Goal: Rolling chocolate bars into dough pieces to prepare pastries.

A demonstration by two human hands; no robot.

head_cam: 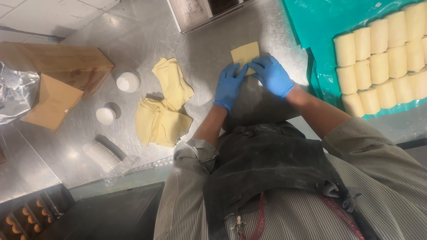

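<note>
- The dough sheet point(244, 54) is a thin, pale yellow square, lying flat on the steel table point(147, 35), near its far side from the person.
- Its surface looks smooth and matte; the far edge is straight, and the near edge is hidden under the fingers.
- The left hand point(229, 85), in a blue glove, has its fingertips pressed on the near left corner of the sheet, fingers close together.
- The right hand point(272, 75), also in a blue glove, lies on the near right edge of the sheet, fingers spread a little and bent down on it. The two hands touch each other at the fingertips. I cannot tell if the edge is already folded under them.
- To the left of the hands is a loose pile of dough sheets point(163, 104) of the same colour, some of them crumpled.
- Further left stand white paper cups point(128, 82) and a lying stack of cups point(102, 155), and beyond them an open cardboard box point(58, 75).
- To the right, on a green tray point(320, 26), finished dough rolls point(382, 58) lie in rows, touching each other.
</note>
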